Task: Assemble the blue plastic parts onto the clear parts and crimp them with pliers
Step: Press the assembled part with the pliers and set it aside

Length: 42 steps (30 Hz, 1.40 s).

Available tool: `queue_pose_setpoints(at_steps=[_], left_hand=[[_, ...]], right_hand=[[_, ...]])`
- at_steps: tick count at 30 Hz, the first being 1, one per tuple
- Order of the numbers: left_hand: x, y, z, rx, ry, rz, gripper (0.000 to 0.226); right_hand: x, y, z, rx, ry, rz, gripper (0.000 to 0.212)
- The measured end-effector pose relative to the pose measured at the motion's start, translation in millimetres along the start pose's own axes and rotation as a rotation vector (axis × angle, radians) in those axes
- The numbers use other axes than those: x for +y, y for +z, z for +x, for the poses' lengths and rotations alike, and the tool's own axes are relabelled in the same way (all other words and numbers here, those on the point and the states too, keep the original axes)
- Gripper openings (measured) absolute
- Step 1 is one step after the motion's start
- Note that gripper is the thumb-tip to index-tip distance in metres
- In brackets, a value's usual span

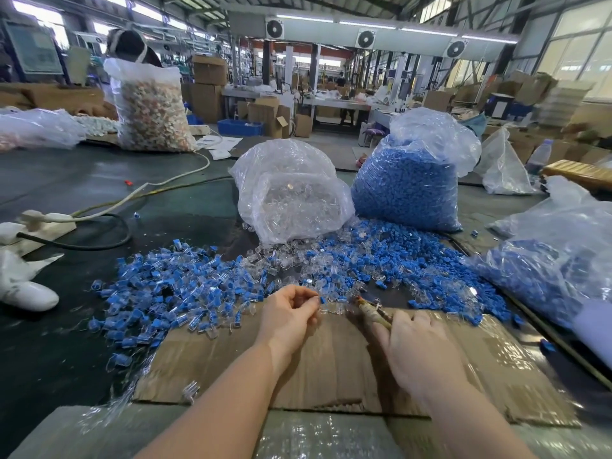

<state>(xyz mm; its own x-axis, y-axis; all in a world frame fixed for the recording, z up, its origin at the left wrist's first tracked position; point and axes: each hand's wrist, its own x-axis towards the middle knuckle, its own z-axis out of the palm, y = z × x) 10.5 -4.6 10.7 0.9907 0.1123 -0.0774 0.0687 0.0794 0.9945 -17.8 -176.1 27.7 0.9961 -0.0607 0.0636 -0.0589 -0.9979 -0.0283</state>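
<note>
Two bare forearms reach in from the bottom edge over a flattened brown cardboard sheet [331,359] that lies on the dark worktable [82,193]. At the far edge of that sheet, the left hand [291,316] curls its fingers and pinches a small blue plastic part [322,300] between thumb and fingertips; whether a clear piece is already joined to it is too small to tell. Just beside it, the right hand [417,349] grips the pale handles of a pair of pliers [372,311], nose pointing toward the pinched part but apart from it.

Beyond the hands lies a spill of loose blue parts mixed with clear plastic parts [364,260]. To the left spreads a wide heap of blue-and-clear pieces [172,293], which look like finished assemblies, so a good share of the work seems done. Much is plainly left, though: a crumpled transparent bag of clear parts [291,200] lies open behind the spill, a tall transparent bag packed with blue parts [410,190] stands to its right, and another clear bag with blue pieces [546,260] slumps at the right edge.

I judge the step in hand to be bringing one piece to the pliers for crimping.
</note>
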Motion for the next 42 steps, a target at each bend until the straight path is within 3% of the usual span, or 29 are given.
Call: queue_pose_setpoints(at_steps=[3, 7, 12, 16, 26, 33, 39, 42], left_hand=[[5, 1, 4, 0.035, -0.09, -0.126, 0.007], [10, 1, 10, 0.079, -0.104, -0.117, 0.004], [14, -4, 19, 0.126, -0.092, -0.098, 0.005], [16, -5, 24, 0.148, -0.116, -0.09, 0.004], [21, -3, 24, 0.191, -0.149, -0.102, 0.008], [24, 1, 23, 0.199, -0.124, -0.122, 0.005], [20, -1, 22, 0.239, -0.116, -0.078, 0.008], [20, -11, 24, 0.297, 0.004, 0.137, 0.008]], right_hand=[[-10, -18, 5, -0.161, -0.074, 0.35, 0.046], [-24, -43, 3, -0.385, -0.067, 0.744, 0.042], [-28, -54, 5, -0.531, 0.045, 0.907, 0.042], [-28, -54, 12, -0.605, 0.012, 0.89, 0.025], [-29, -53, 15, -0.666, -0.018, 0.825, 0.016], [-29, -45, 13, -0.527, -0.091, 0.735, 0.013], [-25, -41, 11, -0.545, -0.024, 0.895, 0.014], [-20, -33, 13, -0.426, 0.046, 1.001, 0.016]])
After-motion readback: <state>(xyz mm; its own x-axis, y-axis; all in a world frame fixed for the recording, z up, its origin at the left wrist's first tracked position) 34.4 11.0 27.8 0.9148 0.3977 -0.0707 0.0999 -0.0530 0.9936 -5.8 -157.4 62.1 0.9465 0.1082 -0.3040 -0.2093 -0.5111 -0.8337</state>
